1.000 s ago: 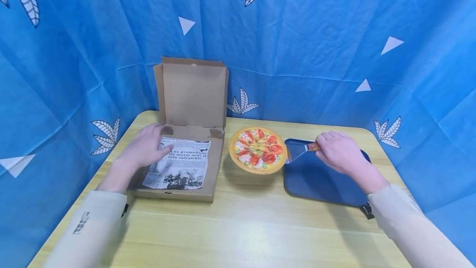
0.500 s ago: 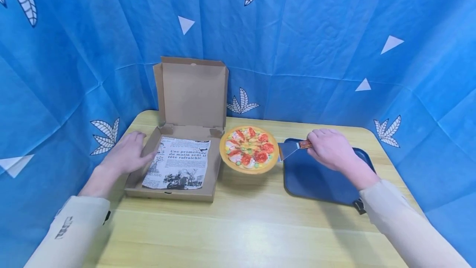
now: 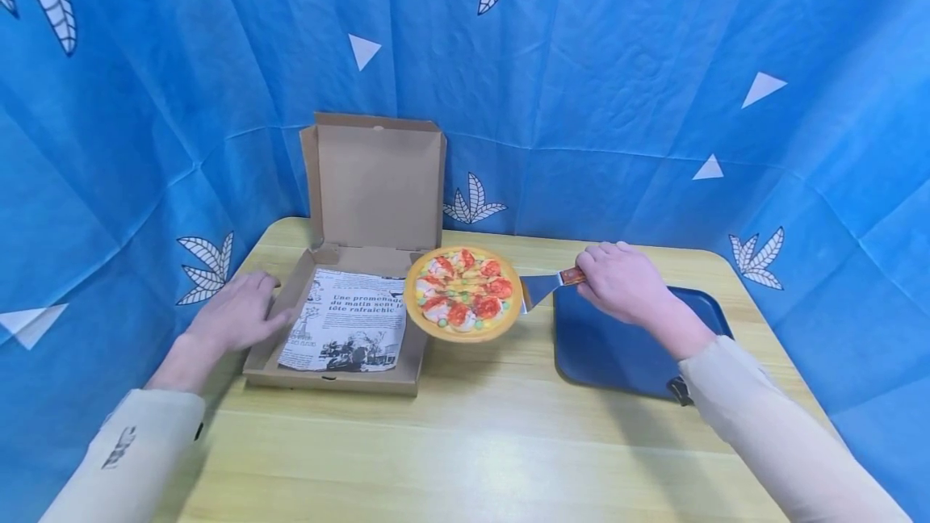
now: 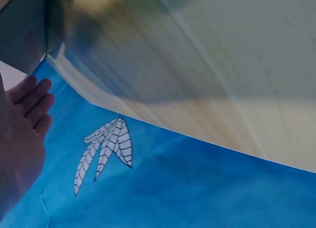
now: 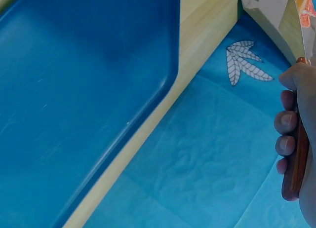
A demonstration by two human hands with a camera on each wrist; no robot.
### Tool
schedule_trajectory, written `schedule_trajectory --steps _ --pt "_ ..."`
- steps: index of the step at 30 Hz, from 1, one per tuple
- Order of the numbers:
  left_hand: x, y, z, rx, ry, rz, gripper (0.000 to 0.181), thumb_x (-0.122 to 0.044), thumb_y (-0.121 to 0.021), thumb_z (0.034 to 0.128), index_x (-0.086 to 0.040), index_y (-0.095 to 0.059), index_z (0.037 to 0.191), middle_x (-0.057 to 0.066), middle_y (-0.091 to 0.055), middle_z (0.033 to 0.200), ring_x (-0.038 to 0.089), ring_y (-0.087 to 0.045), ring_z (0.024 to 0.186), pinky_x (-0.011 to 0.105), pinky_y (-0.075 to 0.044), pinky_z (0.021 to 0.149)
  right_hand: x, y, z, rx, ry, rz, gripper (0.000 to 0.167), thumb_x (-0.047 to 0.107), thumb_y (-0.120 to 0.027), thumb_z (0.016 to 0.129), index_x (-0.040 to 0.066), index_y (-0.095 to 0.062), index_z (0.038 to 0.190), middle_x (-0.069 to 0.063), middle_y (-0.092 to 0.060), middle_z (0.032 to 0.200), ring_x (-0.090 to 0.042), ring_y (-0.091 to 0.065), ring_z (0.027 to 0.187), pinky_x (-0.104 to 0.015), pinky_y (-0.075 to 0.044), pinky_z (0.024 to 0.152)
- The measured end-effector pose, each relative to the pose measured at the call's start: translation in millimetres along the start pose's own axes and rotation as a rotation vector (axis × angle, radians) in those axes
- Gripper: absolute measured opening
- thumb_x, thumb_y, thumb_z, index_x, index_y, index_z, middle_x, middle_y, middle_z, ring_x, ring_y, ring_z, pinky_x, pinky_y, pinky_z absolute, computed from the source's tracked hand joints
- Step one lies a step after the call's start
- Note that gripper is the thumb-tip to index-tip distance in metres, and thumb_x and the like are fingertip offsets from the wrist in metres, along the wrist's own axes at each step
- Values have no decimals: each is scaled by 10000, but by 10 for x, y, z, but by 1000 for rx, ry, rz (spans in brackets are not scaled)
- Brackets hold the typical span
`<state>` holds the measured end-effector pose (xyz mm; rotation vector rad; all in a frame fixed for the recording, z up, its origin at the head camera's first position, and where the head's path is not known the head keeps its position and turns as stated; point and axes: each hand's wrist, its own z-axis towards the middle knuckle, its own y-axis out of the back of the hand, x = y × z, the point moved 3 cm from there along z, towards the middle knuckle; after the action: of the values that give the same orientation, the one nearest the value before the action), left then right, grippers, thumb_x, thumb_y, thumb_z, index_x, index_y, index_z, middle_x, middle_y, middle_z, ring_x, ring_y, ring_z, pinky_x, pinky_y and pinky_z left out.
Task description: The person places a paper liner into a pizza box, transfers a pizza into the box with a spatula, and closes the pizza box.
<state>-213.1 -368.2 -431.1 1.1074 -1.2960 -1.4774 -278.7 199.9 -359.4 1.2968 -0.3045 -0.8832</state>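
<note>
My right hand (image 3: pixel 619 279) grips the wooden handle of a metal spatula (image 3: pixel 539 289); in the right wrist view the fingers curl round that handle (image 5: pixel 295 159). On the spatula's blade rides a round pizza (image 3: pixel 465 294), held above the table. Its left edge overlaps the right side of an open cardboard pizza box (image 3: pixel 374 382). Printed paper (image 3: pixel 349 321) lines the box, and the lid (image 3: pixel 379 184) stands upright behind. Beside the box's left wall is my left hand (image 3: pixel 236 311), fingers extended and holding nothing; the left wrist view shows its fingers (image 4: pixel 34 97) loosely straight.
A blue tray (image 3: pixel 625 353) lies on the right of the wooden table (image 3: pixel 465 458), under my right forearm. Blue cloth (image 3: pixel 596 63) with leaf and triangle prints hangs behind the table and on both sides.
My right hand has carried the pizza on the spatula leftward, from beside the tray to the box's right edge. The left hand has moved left, from over the box to outside its left wall.
</note>
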Motion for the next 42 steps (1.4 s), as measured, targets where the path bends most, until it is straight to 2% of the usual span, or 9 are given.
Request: schedule_trajectory --steps 6,16,25,36,42 --pt "25 -60 -29 5 -28 36 576 -352 -664 964 113 -558 1287 258 -603 1195 422 -583 1085 607 -483 978 85 18 118 -14 21 -1 188 232 -731 900 79 -622 911 -31 -582 797 -235 -542 726 -340 -408 628" --pt "40 -97 -21 -28 -74 73 430 -211 -624 930 89 -572 1234 255 -604 1213 460 -542 1186 614 -411 1076 225 36 320 -20 38 7 178 229 -715 908 75 -625 910 -28 -568 772 -237 -525 706 -343 -411 629" --pt "12 -74 -25 -26 -70 90 389 -200 -620 936 73 -572 1210 229 -600 1172 445 -545 1155 609 -413 1068 378 41 524 -12 43 25 176 224 -711 911 65 -639 940 -31 -579 790 -229 -523 720 -332 -399 635" --pt "-5 -73 -28 -37 -79 103 396 -198 -608 937 81 -562 1214 214 -592 1129 426 -549 1111 603 -421 1049 525 -38 759 -91 100 4 167 213 -708 886 69 -624 887 -31 -551 746 -240 -516 675 -348 -398 606" --pt "7 -89 -35 -34 -73 104 391 -198 -613 936 77 -561 1209 206 -588 1121 408 -551 1086 598 -430 1033 645 -78 889 -48 95 -5 184 233 -709 902 73 -621 891 -28 -557 757 -231 -507 683 -344 -397 621"
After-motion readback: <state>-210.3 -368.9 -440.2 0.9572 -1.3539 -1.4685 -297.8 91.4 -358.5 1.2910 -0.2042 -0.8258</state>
